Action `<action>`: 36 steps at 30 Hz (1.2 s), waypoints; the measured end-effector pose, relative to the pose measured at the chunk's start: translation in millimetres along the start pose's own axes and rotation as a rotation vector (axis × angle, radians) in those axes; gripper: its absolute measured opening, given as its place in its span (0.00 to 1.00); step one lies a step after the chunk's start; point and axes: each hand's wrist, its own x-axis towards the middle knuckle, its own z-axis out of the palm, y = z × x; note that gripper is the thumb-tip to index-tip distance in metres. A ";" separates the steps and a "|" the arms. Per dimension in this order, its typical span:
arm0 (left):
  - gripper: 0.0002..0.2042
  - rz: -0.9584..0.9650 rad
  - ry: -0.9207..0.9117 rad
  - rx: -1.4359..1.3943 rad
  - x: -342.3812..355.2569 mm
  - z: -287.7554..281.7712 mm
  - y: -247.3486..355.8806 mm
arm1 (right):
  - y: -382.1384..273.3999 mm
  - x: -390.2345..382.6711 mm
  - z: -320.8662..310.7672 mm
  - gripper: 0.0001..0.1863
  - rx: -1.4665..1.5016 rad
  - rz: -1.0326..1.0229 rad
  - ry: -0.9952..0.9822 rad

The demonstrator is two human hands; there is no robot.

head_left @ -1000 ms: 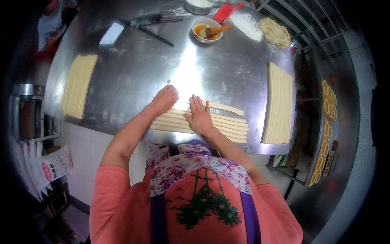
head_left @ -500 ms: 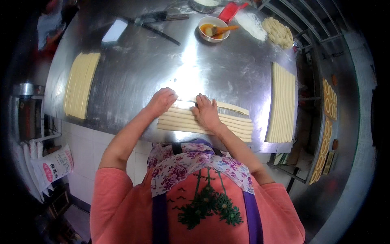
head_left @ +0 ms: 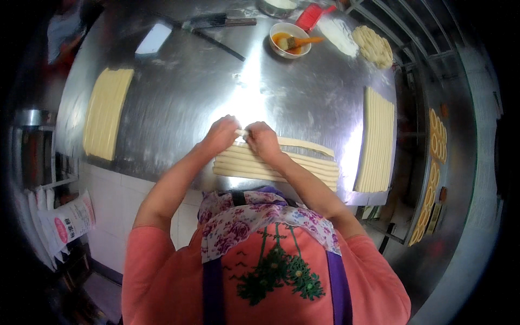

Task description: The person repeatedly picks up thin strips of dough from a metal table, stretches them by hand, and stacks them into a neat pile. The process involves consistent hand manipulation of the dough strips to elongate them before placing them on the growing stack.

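Observation:
Both my hands are together over a dough strip [head_left: 306, 145] at the far side of a row of pale dough strips [head_left: 244, 165] on the metal table. My left hand [head_left: 223, 134] is closed on the strip's left end. Close against it, my right hand [head_left: 262, 138] grips the same strip with curled fingers. A short bit of dough shows between the two hands. The strip's right part lies loose on the table, slightly apart from the row. My right forearm crosses over the row and hides part of it.
More dough strips [head_left: 375, 141] lie side by side at the right, and a dough slab [head_left: 108, 114] at the left. Farther back are a bowl [head_left: 274, 46] with yellow liquid and a brush [head_left: 303, 40], a red scoop [head_left: 309, 17], a dough lump [head_left: 372, 46] and a white scraper [head_left: 154, 39].
My right hand has moved left from lying spread over the strips and now closes on the dough next to my left hand. The left hand has shifted slightly right.

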 end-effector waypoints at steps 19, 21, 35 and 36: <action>0.08 -0.176 -0.043 0.026 -1.4 -17.5 15.7 | 168.0 -123.4 -114.8 0.12 -0.121 -0.002 -0.120; 0.08 -0.192 -0.027 0.006 -2.4 -14.3 13.4 | 185.9 -146.3 -137.6 0.13 -0.135 0.077 -0.132; 0.19 -0.087 -0.047 0.171 14.1 -13.9 40.6 | 218.2 -178.2 -168.3 0.16 0.042 0.163 -0.073; 0.21 -0.057 -0.065 0.139 32.4 -1.4 69.2 | 217.9 -179.2 -171.4 0.15 0.062 0.161 -0.074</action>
